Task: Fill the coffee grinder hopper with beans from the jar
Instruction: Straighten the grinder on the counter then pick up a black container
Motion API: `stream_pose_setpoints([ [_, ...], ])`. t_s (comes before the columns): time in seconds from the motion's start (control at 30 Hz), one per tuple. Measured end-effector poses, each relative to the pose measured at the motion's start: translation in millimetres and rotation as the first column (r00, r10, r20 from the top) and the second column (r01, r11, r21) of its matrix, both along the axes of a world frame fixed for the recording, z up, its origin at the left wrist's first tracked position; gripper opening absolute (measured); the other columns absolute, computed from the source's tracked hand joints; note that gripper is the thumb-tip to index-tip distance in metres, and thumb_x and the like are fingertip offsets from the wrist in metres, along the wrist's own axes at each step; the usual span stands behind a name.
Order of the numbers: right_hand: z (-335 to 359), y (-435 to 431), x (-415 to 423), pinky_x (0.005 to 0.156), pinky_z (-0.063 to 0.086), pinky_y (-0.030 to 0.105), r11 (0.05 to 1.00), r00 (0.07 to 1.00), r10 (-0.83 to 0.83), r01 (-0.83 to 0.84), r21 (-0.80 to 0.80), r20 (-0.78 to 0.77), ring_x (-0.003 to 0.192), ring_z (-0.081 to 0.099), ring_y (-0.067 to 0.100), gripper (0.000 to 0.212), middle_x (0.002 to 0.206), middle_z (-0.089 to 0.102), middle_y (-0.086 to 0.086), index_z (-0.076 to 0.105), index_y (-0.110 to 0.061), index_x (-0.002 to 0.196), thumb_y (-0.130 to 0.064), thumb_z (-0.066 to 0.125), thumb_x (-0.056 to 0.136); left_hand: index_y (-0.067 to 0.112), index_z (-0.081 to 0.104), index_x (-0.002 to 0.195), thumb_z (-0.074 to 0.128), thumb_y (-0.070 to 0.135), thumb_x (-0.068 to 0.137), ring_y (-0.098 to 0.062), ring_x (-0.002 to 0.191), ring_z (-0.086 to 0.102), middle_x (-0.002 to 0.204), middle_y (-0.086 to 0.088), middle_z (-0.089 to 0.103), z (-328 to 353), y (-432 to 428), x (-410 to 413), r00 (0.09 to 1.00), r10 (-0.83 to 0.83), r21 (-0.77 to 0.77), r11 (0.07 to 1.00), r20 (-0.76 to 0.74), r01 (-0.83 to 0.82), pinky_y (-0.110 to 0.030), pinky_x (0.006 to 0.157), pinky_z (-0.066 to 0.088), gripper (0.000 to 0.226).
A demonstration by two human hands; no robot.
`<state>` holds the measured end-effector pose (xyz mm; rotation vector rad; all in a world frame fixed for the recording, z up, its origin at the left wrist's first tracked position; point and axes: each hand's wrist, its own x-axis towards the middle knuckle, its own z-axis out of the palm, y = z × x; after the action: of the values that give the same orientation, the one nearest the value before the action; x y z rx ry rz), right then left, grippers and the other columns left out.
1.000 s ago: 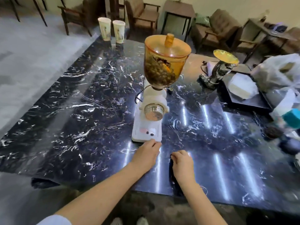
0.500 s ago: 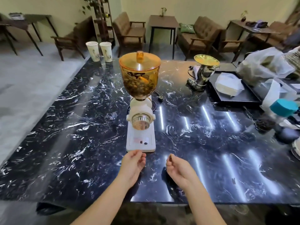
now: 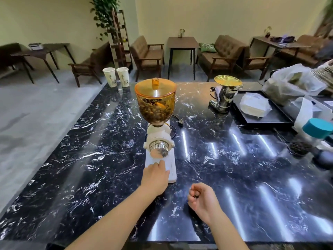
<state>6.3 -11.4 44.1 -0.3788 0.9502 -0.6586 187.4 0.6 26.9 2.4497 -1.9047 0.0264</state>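
The white coffee grinder (image 3: 161, 141) stands mid-table. Its amber hopper (image 3: 155, 105) is lidded and holds brown beans to about half its height. My left hand (image 3: 155, 175) lies flat on the front of the grinder's white base, fingers forward, with nothing seen in its grasp. My right hand (image 3: 201, 199) hovers over the table to the right of the base, its fingers curled loosely around a few small dark coffee beans (image 3: 195, 196). The clear jar (image 3: 302, 145) with a teal lid (image 3: 317, 128) sits at the far right edge, with dark beans in its lower part.
The black marble table (image 3: 90, 168) carries two paper cups (image 3: 117, 76) at the back left. At the back right are a small machine with a gold dish (image 3: 227, 91), a black tray (image 3: 266, 120) with a white packet, and plastic bags (image 3: 292, 83). A power cord (image 3: 177, 123) trails behind the grinder.
My left hand has slid forward onto the grinder's base, covering the two dark specks that lay there. My right hand has curled around small dark beans. The view has tilted up.
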Motion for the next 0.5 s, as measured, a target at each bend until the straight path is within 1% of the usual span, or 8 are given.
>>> stream_pose_setpoints([
  [0.07,-1.1,2.6,-2.1,0.032,0.019,0.017,1.0,0.999,0.03,-0.03,-0.001,-0.02,0.034,0.029,0.012,0.022,0.05,0.032,0.003,0.044,-0.008,0.059,-0.002,0.043,0.08,0.008,0.043,0.113,0.035,0.032,0.101,-0.029,0.091,0.056,0.106,-0.01,0.058,-5.4,-2.2,-2.5,0.999,-0.027,0.022,0.999,0.042,0.026,-0.036,0.07,0.036,0.028],
  [0.13,-2.3,4.3,-5.5,0.032,0.017,0.016,0.999,0.998,0.043,-0.043,-0.001,-0.04,0.033,0.028,0.012,0.023,0.049,0.033,0.003,0.043,-0.009,0.058,-0.002,0.042,0.08,0.009,0.042,0.112,0.041,0.022,0.097,-0.027,0.091,0.055,0.106,-0.009,0.057,-8.7,-2.7,-3.7,0.997,-0.041,0.047,0.998,0.07,0.038,-0.035,0.07,0.036,0.019],
  [0.17,-3.0,4.8,-7.2,0.032,0.017,0.016,0.999,0.998,0.042,-0.042,-0.002,-0.051,0.034,0.028,0.012,0.024,0.048,0.033,0.003,0.043,-0.009,0.057,-0.002,0.042,0.08,0.01,0.042,0.111,0.045,0.015,0.093,-0.026,0.091,0.055,0.106,-0.008,0.057,-8.3,-3.1,-4.1,0.997,-0.032,0.054,0.998,0.073,0.028,-0.035,0.071,0.036,0.019],
  [0.27,-6.9,6.1,-12.2,0.034,0.017,0.018,0.999,0.996,0.033,-0.034,-0.005,-0.079,0.034,0.029,0.012,0.024,0.048,0.035,0.003,0.045,-0.008,0.057,-0.002,0.043,0.08,0.008,0.042,0.112,0.05,0.0,0.082,-0.027,0.094,0.056,0.108,-0.009,0.057,-6.9,-7.4,-6.1,0.997,-0.009,0.087,0.996,0.077,0.002,-0.035,0.075,0.039,0.031],
  [0.4,-10.2,7.9,-16.1,0.035,0.017,0.018,1.0,0.996,0.031,-0.031,0.001,-0.08,0.034,0.028,0.012,0.024,0.047,0.034,0.003,0.045,-0.008,0.057,-0.001,0.043,0.079,0.004,0.042,0.114,0.051,-0.005,0.084,-0.029,0.1,0.058,0.113,-0.013,0.057,-2.1,-15.6,-5.5,0.997,0.018,0.171,0.985,0.077,-0.031,-0.035,0.08,0.044,0.032],
  [0.5,-10.2,10.5,-17.8,0.034,0.017,0.018,0.999,0.996,0.041,-0.04,0.006,-0.074,0.034,0.028,0.012,0.025,0.046,0.036,0.002,0.046,-0.008,0.055,-0.001,0.043,0.079,0.001,0.041,0.119,0.053,-0.001,0.088,-0.031,0.109,0.057,0.121,-0.017,0.055,4.4,-24.0,-0.5,0.997,0.079,0.238,0.968,0.02,-0.082,-0.036,0.087,0.047,0.034],
])
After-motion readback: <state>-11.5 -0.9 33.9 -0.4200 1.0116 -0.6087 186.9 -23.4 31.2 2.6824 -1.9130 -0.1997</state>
